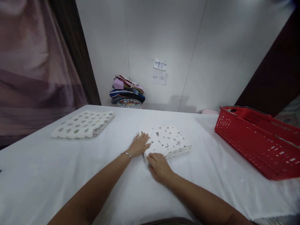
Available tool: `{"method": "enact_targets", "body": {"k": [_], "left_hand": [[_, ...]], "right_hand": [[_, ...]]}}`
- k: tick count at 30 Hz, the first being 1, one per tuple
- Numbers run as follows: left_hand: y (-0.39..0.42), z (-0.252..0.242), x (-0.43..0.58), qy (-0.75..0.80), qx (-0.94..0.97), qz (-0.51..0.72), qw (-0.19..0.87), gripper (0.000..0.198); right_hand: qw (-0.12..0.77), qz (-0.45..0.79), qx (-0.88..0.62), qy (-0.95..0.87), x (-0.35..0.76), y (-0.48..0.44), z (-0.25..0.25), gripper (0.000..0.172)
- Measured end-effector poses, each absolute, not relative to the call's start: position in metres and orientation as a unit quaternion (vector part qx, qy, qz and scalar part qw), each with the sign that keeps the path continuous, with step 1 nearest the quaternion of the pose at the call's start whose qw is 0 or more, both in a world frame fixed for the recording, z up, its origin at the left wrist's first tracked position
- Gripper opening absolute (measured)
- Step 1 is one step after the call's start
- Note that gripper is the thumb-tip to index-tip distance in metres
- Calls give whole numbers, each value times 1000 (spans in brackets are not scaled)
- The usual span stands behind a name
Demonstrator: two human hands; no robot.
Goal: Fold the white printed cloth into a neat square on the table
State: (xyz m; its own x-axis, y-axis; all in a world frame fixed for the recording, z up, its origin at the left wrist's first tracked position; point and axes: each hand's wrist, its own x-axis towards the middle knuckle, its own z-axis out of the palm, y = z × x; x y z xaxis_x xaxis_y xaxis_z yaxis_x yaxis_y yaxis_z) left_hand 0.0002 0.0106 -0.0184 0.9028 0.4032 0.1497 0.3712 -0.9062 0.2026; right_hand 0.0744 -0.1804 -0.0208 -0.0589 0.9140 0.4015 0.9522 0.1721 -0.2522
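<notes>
A white cloth (166,137) with small dark printed figures lies folded in layers on the white-covered table in front of me. My left hand (140,145) rests flat on its left edge, fingers spread, a bracelet at the wrist. At the cloth's near left corner is my right hand (159,165), its fingers bent over the edge; the thumb side is partly hidden, so I cannot make out whether it pinches the fabric. Farther left lies a second folded white cloth (84,125) with grey-green shapes, apart from both hands.
A red plastic basket (253,143) with metal handles stands on the right side of the table (112,190). Behind the far edge rises a stack of folded clothes (127,92) against the wall. Paper notes (159,78) are stuck above, and a pinkish curtain (35,62) hangs at left.
</notes>
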Motion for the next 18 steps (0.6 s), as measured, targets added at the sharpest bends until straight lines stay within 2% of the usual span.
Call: {"method": "enact_targets", "body": {"k": [3, 6, 9, 13, 16, 18], "left_hand": [[9, -7, 4, 215, 970, 64, 98, 49], [-1, -3, 13, 239, 963, 95, 77, 51], [-14, -11, 20, 246, 960, 111, 71, 54], [-20, -25, 21, 239, 961, 113, 80, 57], [-18, -29, 20, 238, 961, 113, 80, 58], [-16, -30, 19, 240, 961, 113, 79, 58]], "right_hand": [[251, 26, -627, -737, 81, -182, -8, 45], [296, 112, -611, -726, 101, -176, 9, 41], [330, 100, -667, -660, 141, -164, 19, 41], [229, 46, -785, -574, 203, -153, 13, 48], [129, 65, -840, -524, 233, -152, -1, 54], [102, 82, -848, -514, 242, -153, -9, 55]]}}
